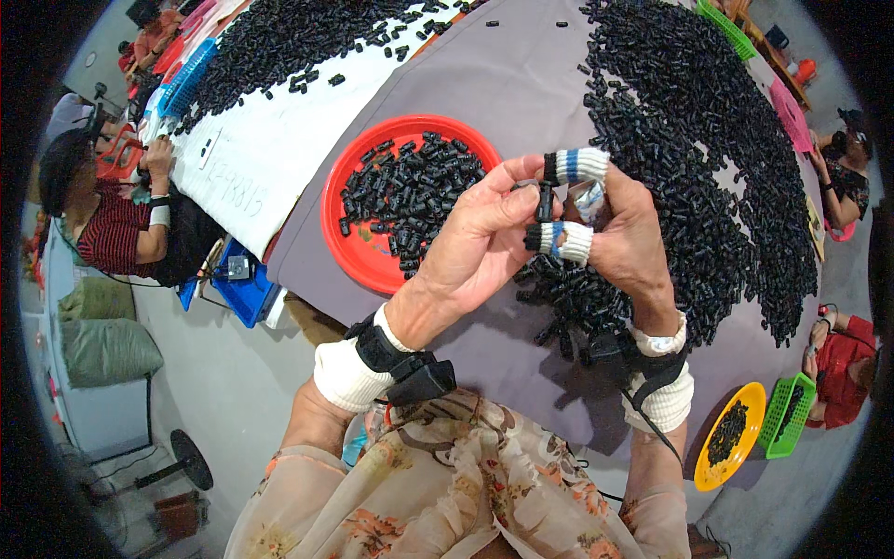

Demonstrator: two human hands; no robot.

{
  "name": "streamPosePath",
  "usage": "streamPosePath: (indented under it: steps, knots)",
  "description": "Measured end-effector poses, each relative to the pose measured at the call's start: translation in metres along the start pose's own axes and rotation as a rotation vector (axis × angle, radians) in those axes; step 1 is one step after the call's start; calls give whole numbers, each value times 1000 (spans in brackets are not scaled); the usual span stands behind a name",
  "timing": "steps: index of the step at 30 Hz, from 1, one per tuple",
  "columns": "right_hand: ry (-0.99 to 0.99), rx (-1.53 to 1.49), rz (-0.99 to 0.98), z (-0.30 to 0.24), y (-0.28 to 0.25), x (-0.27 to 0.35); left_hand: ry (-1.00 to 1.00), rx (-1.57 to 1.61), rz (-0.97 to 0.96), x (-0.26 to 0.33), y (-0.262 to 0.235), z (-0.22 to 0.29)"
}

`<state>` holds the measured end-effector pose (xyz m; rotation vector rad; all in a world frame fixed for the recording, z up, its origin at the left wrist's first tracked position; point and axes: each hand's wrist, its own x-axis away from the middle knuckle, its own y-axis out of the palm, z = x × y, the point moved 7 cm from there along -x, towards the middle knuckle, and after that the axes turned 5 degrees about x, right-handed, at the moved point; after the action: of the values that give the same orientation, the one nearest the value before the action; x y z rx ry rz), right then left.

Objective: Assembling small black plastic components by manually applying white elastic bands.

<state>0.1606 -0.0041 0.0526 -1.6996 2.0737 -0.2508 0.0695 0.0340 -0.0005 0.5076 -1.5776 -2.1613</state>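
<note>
Both my hands meet over the table, above the edge of a big pile of small black cylindrical plastic pieces (689,177). My left hand (470,238) is closed, its thumb and fingertips pinching one black plastic piece (546,200) held upright. Striped knit sleeves cover the thumb and forefinger of my right hand (638,238), whose covered tips close on the same piece from the other side. Something silvery and crinkled (589,200) shows inside the curl of that hand; I cannot make out what it is. Left of my hands, a red round tray (337,228) holds many more such pieces.
Another heap of black pieces (279,47) lies on a white sheet at the far left. Blue baskets (191,74) stand along that edge. At right are a yellow tray (756,401) and a green basket (778,438). Co-workers sit around the table, one in a striped top (116,228).
</note>
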Motion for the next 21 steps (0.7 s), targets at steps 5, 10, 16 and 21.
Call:
streamPosePath:
  steps: [5,10,16,21]
  knots:
    - [-106,74,15,-9,0,0,36,-78,31,3,6,3]
    - [-142,117,36,-15,3,0,84,-173,86,6,6,10]
    - [-110,102,87,-15,5,2,57,-88,83,7,9,8]
    - [-113,111,71,-21,5,2,45,-82,78,10,10,8]
